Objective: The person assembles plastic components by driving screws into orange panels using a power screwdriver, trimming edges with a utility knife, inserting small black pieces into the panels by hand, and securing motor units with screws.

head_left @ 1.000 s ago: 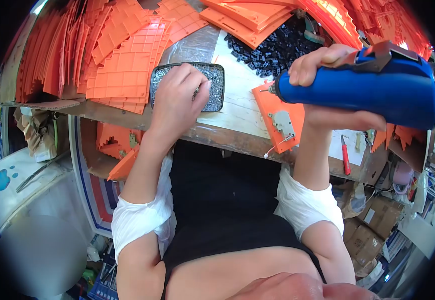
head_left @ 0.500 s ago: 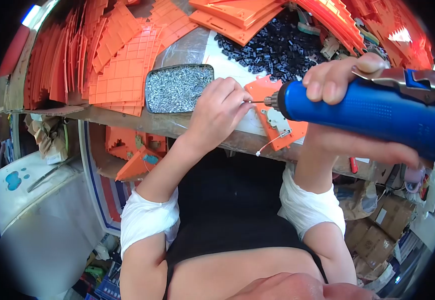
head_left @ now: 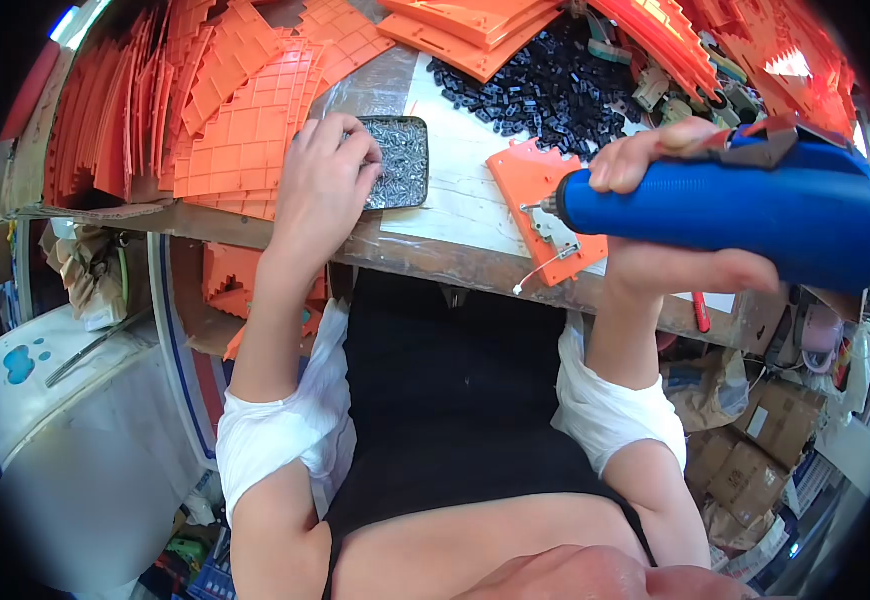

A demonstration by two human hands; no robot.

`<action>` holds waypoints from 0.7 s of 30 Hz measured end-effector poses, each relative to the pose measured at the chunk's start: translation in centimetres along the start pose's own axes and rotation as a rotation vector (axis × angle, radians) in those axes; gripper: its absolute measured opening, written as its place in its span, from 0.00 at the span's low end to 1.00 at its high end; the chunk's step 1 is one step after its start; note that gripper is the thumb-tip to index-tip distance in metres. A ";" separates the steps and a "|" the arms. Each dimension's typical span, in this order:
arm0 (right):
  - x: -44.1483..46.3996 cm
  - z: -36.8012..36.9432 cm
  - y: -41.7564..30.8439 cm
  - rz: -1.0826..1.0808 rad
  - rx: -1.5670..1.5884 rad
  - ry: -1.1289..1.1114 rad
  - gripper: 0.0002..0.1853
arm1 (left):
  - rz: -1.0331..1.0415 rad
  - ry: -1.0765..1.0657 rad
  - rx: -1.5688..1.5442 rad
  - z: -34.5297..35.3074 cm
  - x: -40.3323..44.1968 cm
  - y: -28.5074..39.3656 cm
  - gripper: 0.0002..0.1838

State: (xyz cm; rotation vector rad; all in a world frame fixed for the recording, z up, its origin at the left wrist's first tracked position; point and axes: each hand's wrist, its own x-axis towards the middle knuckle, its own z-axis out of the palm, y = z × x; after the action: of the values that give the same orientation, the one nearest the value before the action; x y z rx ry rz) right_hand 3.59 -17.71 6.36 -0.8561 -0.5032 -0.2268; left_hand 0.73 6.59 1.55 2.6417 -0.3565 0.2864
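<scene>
My left hand (head_left: 323,185) is at the tray of small silver screws (head_left: 402,165), its fingers bent down among them. Whether a screw is between the fingertips is hidden. My right hand (head_left: 645,165) grips a blue electric screwdriver (head_left: 725,220), held level with its bit pointing left. Under that bit lies an orange toothed plastic panel (head_left: 520,170). A pale gear-like module (head_left: 553,232) sits on the panel, and a thin white wire with a small plug (head_left: 518,289) runs from it over the table edge.
Many small black plastic parts (head_left: 545,100) are heaped behind the panel. Stacks of orange panels (head_left: 230,150) stand at left and more lie at the back. A red tool (head_left: 701,312) lies by the table's front edge, right of the panel. Cardboard boxes (head_left: 755,470) are below right.
My left hand has moved left from the screwdriver's bit to the screw tray. The screwdriver in my right hand has turned slightly and remains above the orange panel.
</scene>
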 end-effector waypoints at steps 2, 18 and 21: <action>0.6 -0.4 -0.4 -0.004 -0.079 -0.112 0.57 | -0.013 0.030 -0.026 0.3 0.0 -0.2 0.07; 1.1 2.0 -2.7 0.024 0.192 -0.044 0.60 | -0.064 0.179 -0.651 3.7 -0.9 5.0 0.17; 1.1 2.3 -2.7 -0.008 0.036 -0.109 0.59 | 0.209 0.200 -0.492 5.1 -1.2 6.8 0.26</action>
State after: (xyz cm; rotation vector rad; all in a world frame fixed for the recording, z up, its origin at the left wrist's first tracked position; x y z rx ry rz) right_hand 2.76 -17.65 9.98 -0.8346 -0.6110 -0.1790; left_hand -1.65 -1.44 -0.45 2.0769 -0.5578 0.4600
